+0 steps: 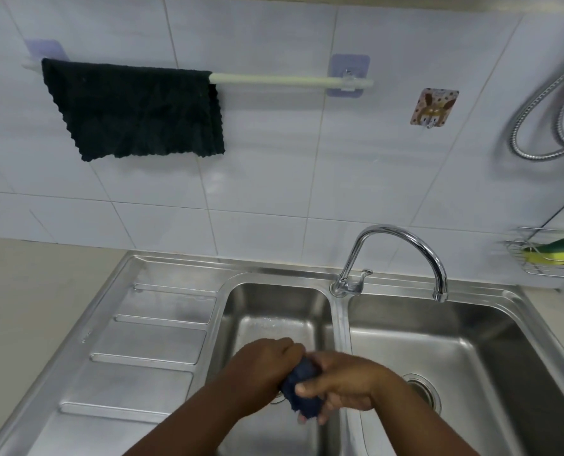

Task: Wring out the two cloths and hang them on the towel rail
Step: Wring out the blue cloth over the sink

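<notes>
A dark green cloth (135,110) hangs spread over the left half of the white towel rail (290,80) on the tiled wall. Low in the view, over the left sink basin (274,311), both hands squeeze a bunched dark blue cloth (302,390). My left hand (264,366) grips its upper end. My right hand (343,383) is wrapped around its lower part, and a tail of cloth sticks out below the fingers.
A chrome tap (402,255) arches over the right basin (438,350), which has a drain. A ribbed draining board (142,343) lies to the left. A wire rack with a yellow-green sponge (557,251) hangs at the right. A shower hose (543,126) loops above it. A sticker hook (433,106) sits beside the rail.
</notes>
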